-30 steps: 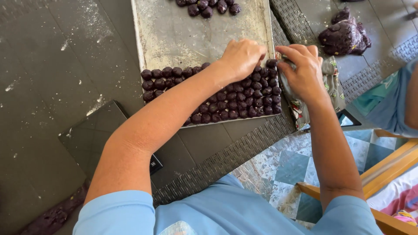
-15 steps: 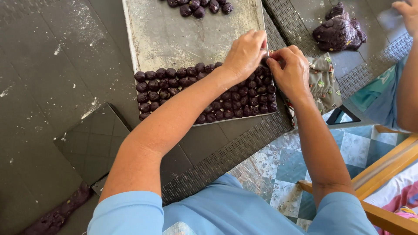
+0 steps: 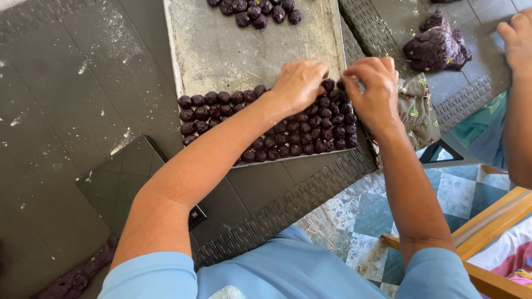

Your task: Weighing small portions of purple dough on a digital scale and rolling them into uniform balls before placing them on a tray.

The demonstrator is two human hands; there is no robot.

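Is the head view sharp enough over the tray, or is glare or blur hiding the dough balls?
Head view: even daylight, no glare on the metal tray; purple dough balls sharp; left hand and right hand crisp, casting soft shadows.

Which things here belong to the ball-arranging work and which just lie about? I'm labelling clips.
In use:
left hand
right hand
rows of purple balls
metal tray
purple dough lump

Lying about:
patterned cloth
dark flat scale
another person's hand

Your left hand (image 3: 299,83) and right hand (image 3: 374,88) meet over rows of dark purple dough balls (image 3: 310,130) on a floured metal tray (image 3: 238,50) atop the worktop (image 3: 66,111).
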